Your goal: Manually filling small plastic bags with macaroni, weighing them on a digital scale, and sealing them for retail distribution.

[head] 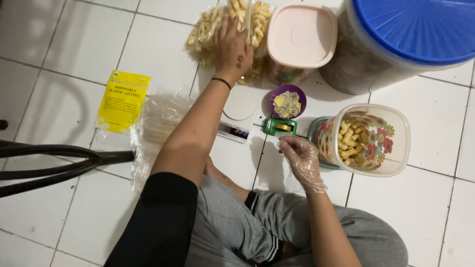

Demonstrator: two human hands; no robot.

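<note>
Bags of snacks (217,29) lie at the floor's far edge under the bare left hand (231,47), fingers spread flat; the gloved right hand (301,155) pinches something small beside the tilted floral jar (376,141), its mouth toward the person for easy reach.

Even overhead light, soft shadows on white tiles (74,59); slight blur, mild edge distortion.
</note>
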